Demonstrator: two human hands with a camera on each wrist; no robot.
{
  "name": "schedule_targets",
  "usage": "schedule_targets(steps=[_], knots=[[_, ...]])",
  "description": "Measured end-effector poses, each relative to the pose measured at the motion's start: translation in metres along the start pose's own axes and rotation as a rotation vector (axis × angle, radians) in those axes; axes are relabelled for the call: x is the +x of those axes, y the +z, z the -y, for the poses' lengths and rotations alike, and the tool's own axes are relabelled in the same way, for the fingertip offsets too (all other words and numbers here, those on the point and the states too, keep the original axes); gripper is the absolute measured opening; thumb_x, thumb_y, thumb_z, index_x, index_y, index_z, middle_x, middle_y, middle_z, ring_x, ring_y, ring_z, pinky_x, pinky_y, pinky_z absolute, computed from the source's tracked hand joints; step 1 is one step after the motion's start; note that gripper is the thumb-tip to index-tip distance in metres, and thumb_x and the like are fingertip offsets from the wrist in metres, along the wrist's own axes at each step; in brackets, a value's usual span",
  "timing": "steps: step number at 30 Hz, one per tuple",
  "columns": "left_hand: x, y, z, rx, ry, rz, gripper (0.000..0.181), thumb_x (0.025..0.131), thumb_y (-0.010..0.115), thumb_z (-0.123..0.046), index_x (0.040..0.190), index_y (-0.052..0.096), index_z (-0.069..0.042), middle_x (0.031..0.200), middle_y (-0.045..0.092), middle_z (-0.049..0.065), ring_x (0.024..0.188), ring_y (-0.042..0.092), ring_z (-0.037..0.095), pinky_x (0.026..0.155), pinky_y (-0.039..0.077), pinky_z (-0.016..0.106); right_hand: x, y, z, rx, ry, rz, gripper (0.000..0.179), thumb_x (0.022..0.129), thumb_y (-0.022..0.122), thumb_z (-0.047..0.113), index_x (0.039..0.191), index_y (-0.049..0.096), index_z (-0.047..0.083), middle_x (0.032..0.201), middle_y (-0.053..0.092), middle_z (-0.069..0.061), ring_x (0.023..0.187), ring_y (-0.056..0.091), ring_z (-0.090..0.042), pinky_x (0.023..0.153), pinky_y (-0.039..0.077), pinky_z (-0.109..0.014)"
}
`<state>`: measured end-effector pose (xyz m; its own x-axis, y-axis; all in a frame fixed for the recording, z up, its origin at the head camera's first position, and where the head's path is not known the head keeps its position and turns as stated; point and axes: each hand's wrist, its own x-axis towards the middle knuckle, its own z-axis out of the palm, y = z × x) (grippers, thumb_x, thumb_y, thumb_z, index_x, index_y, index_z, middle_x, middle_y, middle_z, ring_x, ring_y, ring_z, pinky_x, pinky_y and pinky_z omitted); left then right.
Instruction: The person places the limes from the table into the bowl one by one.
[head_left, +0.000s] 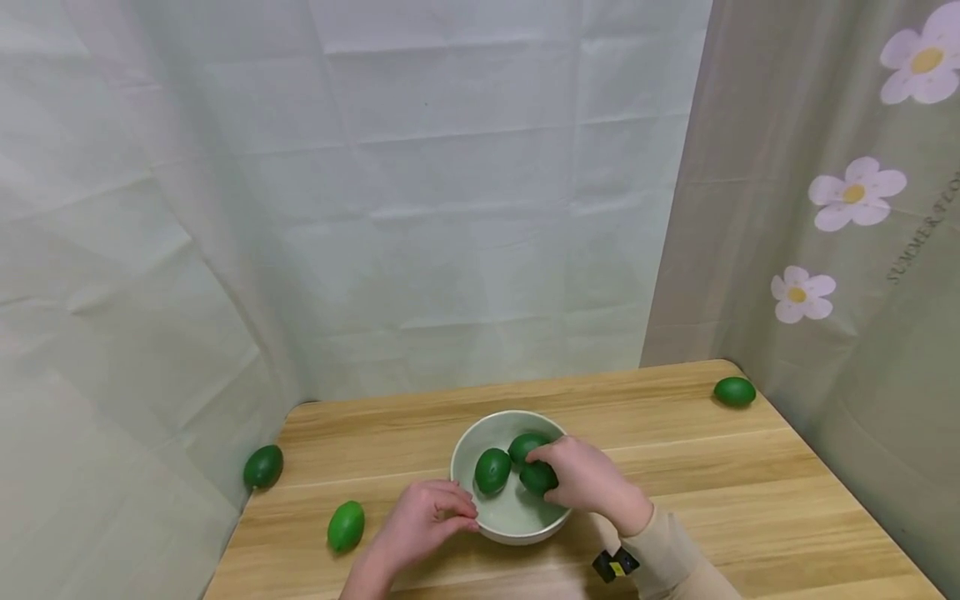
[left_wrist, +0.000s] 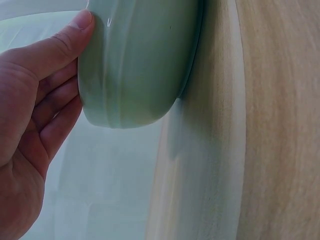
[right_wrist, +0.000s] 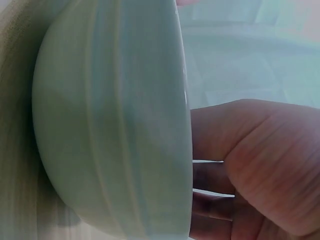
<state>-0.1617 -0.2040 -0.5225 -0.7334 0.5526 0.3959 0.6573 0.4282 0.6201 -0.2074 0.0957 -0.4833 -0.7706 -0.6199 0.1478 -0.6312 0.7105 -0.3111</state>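
Note:
A pale green bowl [head_left: 517, 525] stands on the wooden table, with three dark green limes inside. My left hand [head_left: 429, 521] pinches the bowl's left rim; in the left wrist view its thumb lies at the rim and its fingers pass behind it. Reaching over the right rim, my right hand [head_left: 588, 479] grips the nearest-right lime [head_left: 537, 479] between thumb and fingers. Beside that one lie another lime [head_left: 527, 447] and a left lime [head_left: 492, 471]. In the right wrist view the bowl's wall [right_wrist: 110, 120] hides the right fingertips and the fruit.
On the table [head_left: 750, 500], a brighter lime [head_left: 347, 527] lies left of the bowl. Another lime [head_left: 263, 467] is at the left edge, and one more lime [head_left: 734, 392] near the far right corner. Curtains [head_left: 480, 208] hang behind and at both sides.

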Motion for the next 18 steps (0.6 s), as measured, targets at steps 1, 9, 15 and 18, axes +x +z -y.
schedule_targets(steps=[1, 9, 15, 18], knots=[[0.0003, -0.0002, 0.0001, 0.002, -0.003, 0.001, 0.01, 0.086, 0.09, -0.016, 0.095, 0.085, -0.013, 0.099, 0.081, -0.004, 0.098, 0.073, 0.002, 0.108, 0.057, 0.043, 0.0002, 0.0001, -0.0003, 0.002, -0.003, -0.002, 0.048, 0.073, 0.097, 0.009, 0.117, 0.079, 0.009, 0.112, 0.078, -0.003, 0.101, 0.072, -0.021, 0.085, 0.065, -0.037], [0.0025, 0.0, 0.004, 0.024, 0.052, -0.029, 0.008, 0.086, 0.09, -0.016, 0.093, 0.085, -0.013, 0.098, 0.079, -0.01, 0.096, 0.073, 0.002, 0.107, 0.058, 0.042, 0.0038, 0.0018, -0.0017, -0.033, -0.014, -0.015, 0.047, 0.073, 0.097, 0.008, 0.116, 0.079, 0.009, 0.11, 0.078, 0.0, 0.098, 0.072, -0.016, 0.084, 0.064, -0.036], [-0.0012, 0.0013, 0.0058, 0.033, 0.089, -0.037, 0.007, 0.086, 0.09, -0.016, 0.091, 0.085, -0.014, 0.097, 0.078, -0.013, 0.094, 0.073, 0.002, 0.105, 0.059, 0.044, 0.0021, 0.0047, 0.0002, -0.045, -0.011, -0.017, 0.045, 0.071, 0.096, 0.008, 0.113, 0.08, 0.011, 0.106, 0.078, 0.002, 0.093, 0.07, -0.014, 0.079, 0.063, -0.034], [-0.0008, 0.0021, 0.0064, 0.029, 0.088, -0.03, 0.008, 0.086, 0.09, -0.016, 0.092, 0.085, -0.013, 0.097, 0.079, -0.01, 0.095, 0.073, 0.002, 0.106, 0.059, 0.045, 0.0007, 0.0041, 0.0004, -0.066, 0.0, -0.015, 0.044, 0.07, 0.097, 0.01, 0.111, 0.08, 0.011, 0.105, 0.078, 0.002, 0.09, 0.07, -0.014, 0.076, 0.062, -0.034]])
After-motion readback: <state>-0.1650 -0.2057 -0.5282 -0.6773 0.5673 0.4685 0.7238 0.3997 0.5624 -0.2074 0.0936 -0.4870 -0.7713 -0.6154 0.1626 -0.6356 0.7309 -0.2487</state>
